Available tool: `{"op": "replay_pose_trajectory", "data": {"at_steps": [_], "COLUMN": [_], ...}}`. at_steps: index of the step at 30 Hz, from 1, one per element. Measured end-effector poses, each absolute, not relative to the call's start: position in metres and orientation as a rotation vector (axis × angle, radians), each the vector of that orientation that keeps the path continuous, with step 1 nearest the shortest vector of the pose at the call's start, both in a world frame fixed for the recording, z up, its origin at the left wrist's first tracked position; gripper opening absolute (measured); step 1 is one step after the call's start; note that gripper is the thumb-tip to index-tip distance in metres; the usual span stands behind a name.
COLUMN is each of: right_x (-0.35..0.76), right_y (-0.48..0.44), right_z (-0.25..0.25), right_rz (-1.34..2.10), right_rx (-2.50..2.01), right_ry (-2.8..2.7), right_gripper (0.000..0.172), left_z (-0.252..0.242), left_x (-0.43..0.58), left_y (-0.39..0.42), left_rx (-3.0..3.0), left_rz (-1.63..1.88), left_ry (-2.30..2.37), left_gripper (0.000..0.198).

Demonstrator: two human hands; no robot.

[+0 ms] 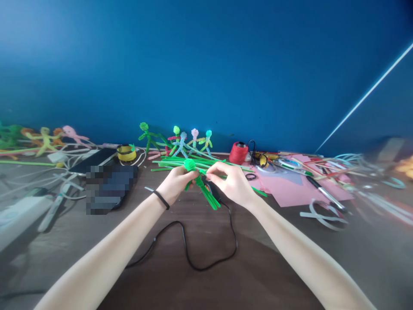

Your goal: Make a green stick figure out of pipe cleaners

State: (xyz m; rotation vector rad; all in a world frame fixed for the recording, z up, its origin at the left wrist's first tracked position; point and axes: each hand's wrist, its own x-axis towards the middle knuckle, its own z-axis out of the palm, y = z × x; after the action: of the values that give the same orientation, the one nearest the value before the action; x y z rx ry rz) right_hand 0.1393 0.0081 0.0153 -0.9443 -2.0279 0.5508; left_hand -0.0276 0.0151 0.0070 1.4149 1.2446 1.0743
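Observation:
My left hand [178, 183], with a black band at the wrist, is closed around a bright green pipe-cleaner figure [206, 196] just below its round head. The figure's long stems hang down toward the lower right. Beside it my right hand [230, 181] is pinched, thumb against forefinger, at the figure's right side on what looks like a green pipe-cleaner arm; the fingers partly hide it. Behind both hands lies a bundle of loose green pipe cleaners [167, 163]. Under the figure a dark object with a black cable [183, 234] rests on the table, mostly covered.
Several finished pipe-cleaner figures [183, 144] lean against the blue wall [206, 64]. At left lie a phone [112, 187], cables and a yellow tape roll [126, 153]. To the right are a red thread spool [239, 153], pink paper [290, 189], a pen [325, 193] and loose strips.

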Motion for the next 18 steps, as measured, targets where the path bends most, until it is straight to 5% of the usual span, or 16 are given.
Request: {"op": "replay_pose_trajectory", "data": {"at_steps": [12,18], "right_x": [0.144,0.151], "right_y": [0.023,0.029], "right_z": [0.006,0.007], "right_rz": [1.142,1.111], "right_rx": [-0.849,-0.928], "right_ry": [-1.922,-1.972], "right_gripper": [0.012,0.013], "left_z": [0.019,0.019], "left_x": [-0.031,-0.035], "left_y": [0.010,0.009], "left_rx": [1.273,1.382], "left_rz": [1.070,0.914], "left_ry": [1.039,0.965], "left_gripper": [0.011,0.012]}}
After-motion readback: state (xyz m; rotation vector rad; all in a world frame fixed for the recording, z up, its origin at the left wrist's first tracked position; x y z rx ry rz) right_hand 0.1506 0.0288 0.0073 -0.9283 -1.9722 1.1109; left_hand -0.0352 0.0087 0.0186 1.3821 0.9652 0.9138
